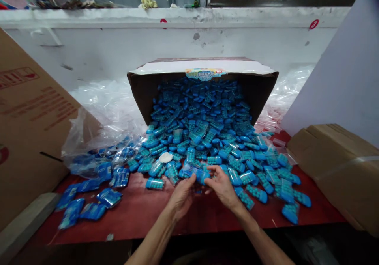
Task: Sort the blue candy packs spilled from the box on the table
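My left hand (182, 196) and my right hand (220, 186) meet at the near edge of a large heap of blue cases with turquoise pellets (204, 133). Between their fingers is a blue packet (199, 174), pinched from both sides; its details are blurred. The heap spills out of a cardboard box (139, 93) lying open toward me. On the heap, left of my hands, rests a white round piece (166, 157). One case (154, 183) lies alone on the red table surface (139, 213).
Several blue sachets (109, 197) lie at the left beside a clear plastic bag (79, 139). Brown cartons stand at the far left (32, 123) and right (334, 166). Clear plastic wrappers (111, 99) are piled behind, below a white wall ledge (103, 18).
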Action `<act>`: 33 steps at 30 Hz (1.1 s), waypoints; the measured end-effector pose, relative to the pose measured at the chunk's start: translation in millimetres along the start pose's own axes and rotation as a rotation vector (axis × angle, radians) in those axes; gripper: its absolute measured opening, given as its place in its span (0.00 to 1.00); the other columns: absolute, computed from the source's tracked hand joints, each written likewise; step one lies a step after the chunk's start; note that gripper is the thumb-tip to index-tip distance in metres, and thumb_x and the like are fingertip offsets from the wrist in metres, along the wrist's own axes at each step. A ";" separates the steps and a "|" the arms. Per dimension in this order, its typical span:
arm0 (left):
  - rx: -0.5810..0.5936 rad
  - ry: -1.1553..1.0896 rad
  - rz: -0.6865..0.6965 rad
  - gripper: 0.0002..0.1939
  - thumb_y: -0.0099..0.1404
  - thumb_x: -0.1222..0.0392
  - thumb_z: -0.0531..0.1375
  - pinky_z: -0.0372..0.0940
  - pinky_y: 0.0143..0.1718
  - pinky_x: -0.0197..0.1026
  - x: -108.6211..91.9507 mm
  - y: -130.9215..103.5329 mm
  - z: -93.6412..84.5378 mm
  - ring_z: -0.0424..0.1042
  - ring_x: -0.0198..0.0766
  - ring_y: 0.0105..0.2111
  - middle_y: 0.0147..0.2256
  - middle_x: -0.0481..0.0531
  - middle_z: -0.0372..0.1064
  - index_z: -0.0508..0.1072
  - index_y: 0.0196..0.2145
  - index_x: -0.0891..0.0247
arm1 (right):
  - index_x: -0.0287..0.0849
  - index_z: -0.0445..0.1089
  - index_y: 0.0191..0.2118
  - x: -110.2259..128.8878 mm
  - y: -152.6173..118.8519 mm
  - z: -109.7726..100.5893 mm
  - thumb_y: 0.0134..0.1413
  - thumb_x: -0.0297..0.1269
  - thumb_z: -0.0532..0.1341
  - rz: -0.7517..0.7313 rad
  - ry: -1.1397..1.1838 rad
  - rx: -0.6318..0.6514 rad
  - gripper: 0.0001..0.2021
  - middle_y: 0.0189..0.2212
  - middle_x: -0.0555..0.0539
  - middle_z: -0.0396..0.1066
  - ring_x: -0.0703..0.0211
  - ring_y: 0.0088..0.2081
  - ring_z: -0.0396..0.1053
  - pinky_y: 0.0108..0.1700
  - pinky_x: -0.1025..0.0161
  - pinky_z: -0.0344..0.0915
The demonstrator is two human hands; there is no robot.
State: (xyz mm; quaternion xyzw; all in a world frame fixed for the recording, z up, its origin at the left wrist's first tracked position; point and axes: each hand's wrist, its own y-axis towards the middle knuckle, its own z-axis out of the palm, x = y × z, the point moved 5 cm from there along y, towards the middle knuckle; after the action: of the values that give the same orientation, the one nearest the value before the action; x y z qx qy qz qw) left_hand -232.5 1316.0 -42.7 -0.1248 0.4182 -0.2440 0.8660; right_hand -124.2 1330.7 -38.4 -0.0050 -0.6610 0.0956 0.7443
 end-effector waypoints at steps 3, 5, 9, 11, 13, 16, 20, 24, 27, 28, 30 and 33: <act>-0.005 0.052 0.030 0.12 0.52 0.56 0.60 0.59 0.25 0.37 -10.0 -0.8 -4.3 0.67 0.36 0.24 0.26 0.54 0.71 0.71 0.31 0.68 | 0.44 0.56 0.43 3.3 -1.2 2.6 0.38 0.33 0.62 0.029 0.090 0.174 0.22 0.29 0.54 0.61 0.65 0.23 0.67 0.20 0.68 0.66; 0.029 0.014 0.034 0.10 0.51 0.58 0.61 0.59 0.25 0.36 -11.3 -1.3 -3.1 0.67 0.34 0.24 0.27 0.53 0.71 0.70 0.31 0.67 | 0.46 0.56 0.46 7.1 -4.0 6.0 0.37 0.30 0.62 0.049 0.115 0.269 0.26 0.28 0.55 0.62 0.67 0.21 0.66 0.19 0.70 0.64; 0.101 -0.033 0.000 0.08 0.52 0.59 0.61 0.57 0.26 0.34 -3.3 -2.2 1.6 0.65 0.32 0.23 0.24 0.51 0.69 0.70 0.29 0.67 | 0.48 0.54 0.50 11.8 -4.9 9.2 0.34 0.27 0.63 0.074 0.117 0.351 0.33 0.29 0.54 0.65 0.68 0.23 0.64 0.16 0.75 0.58; 0.124 -0.027 -0.006 0.09 0.52 0.58 0.61 0.57 0.26 0.34 0.8 -2.7 3.9 0.64 0.31 0.22 0.23 0.50 0.68 0.71 0.27 0.68 | 0.48 0.54 0.51 11.7 -3.8 10.3 0.34 0.27 0.64 0.092 0.130 0.394 0.34 0.27 0.55 0.65 0.67 0.23 0.65 0.18 0.75 0.58; 0.146 -0.036 -0.010 0.10 0.52 0.57 0.61 0.56 0.26 0.34 3.9 -3.4 7.0 0.64 0.30 0.23 0.24 0.51 0.69 0.71 0.28 0.67 | 0.47 0.55 0.51 10.7 -2.9 11.4 0.33 0.27 0.63 0.117 0.141 0.434 0.33 0.25 0.56 0.64 0.67 0.23 0.64 0.21 0.73 0.60; 0.173 -0.061 -0.002 0.11 0.54 0.57 0.59 0.56 0.26 0.33 6.1 -5.1 12.7 0.65 0.31 0.25 0.28 0.52 0.69 0.71 0.33 0.67 | 0.47 0.57 0.50 11.8 -2.2 10.0 0.34 0.25 0.62 0.105 0.122 0.425 0.31 0.22 0.58 0.63 0.68 0.24 0.63 0.27 0.70 0.62; 0.195 -0.056 0.002 0.13 0.55 0.56 0.58 0.57 0.27 0.34 5.9 -10.3 19.5 0.67 0.34 0.29 0.32 0.55 0.70 0.70 0.36 0.66 | 0.47 0.58 0.50 15.3 -2.8 4.4 0.36 0.26 0.61 0.067 0.066 0.384 0.30 0.20 0.58 0.62 0.70 0.21 0.60 0.25 0.71 0.59; 0.178 -0.026 -0.022 0.13 0.53 0.57 0.60 0.58 0.27 0.34 4.7 -13.8 22.5 0.68 0.34 0.28 0.33 0.55 0.70 0.71 0.36 0.67 | 0.46 0.56 0.52 16.7 -3.2 1.2 0.37 0.26 0.59 0.099 0.049 0.437 0.31 0.18 0.59 0.61 0.71 0.18 0.57 0.19 0.73 0.52; 0.177 -0.032 -0.018 0.13 0.54 0.57 0.59 0.58 0.26 0.33 5.2 -12.2 22.7 0.68 0.34 0.28 0.31 0.55 0.71 0.71 0.36 0.66 | 0.47 0.56 0.51 17.1 -1.3 0.2 0.37 0.27 0.59 0.089 0.027 0.442 0.30 0.19 0.59 0.61 0.71 0.18 0.58 0.19 0.74 0.52; 0.177 -0.038 -0.007 0.12 0.55 0.58 0.58 0.59 0.26 0.34 5.2 -11.3 21.6 0.68 0.34 0.27 0.30 0.55 0.71 0.71 0.36 0.66 | 0.47 0.56 0.52 15.9 -0.4 0.7 0.37 0.28 0.60 0.087 0.033 0.447 0.30 0.20 0.59 0.61 0.72 0.18 0.57 0.19 0.74 0.53; 0.156 -0.075 0.011 0.10 0.56 0.58 0.57 0.59 0.26 0.35 3.4 -11.0 15.1 0.68 0.35 0.27 0.28 0.54 0.71 0.71 0.33 0.67 | 0.47 0.55 0.52 10.8 1.8 1.9 0.39 0.30 0.60 0.083 0.042 0.441 0.30 0.22 0.58 0.61 0.72 0.18 0.57 0.19 0.73 0.54; 0.043 -0.240 0.053 0.10 0.56 0.56 0.56 0.62 0.27 0.37 -11.5 -18.7 -10.3 0.68 0.36 0.26 0.25 0.52 0.70 0.71 0.28 0.66 | 0.45 0.58 0.49 -0.8 6.6 -1.2 0.44 0.35 0.58 0.032 -0.093 0.313 0.22 0.22 0.57 0.60 0.71 0.19 0.57 0.20 0.71 0.55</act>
State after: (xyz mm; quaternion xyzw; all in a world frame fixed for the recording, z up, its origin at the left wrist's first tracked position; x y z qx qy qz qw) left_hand -252.7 1306.1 -33.7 -0.1235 0.3094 -0.2130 0.9185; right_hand -123.9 1337.2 -40.2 0.1049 -0.6714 0.2096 0.7030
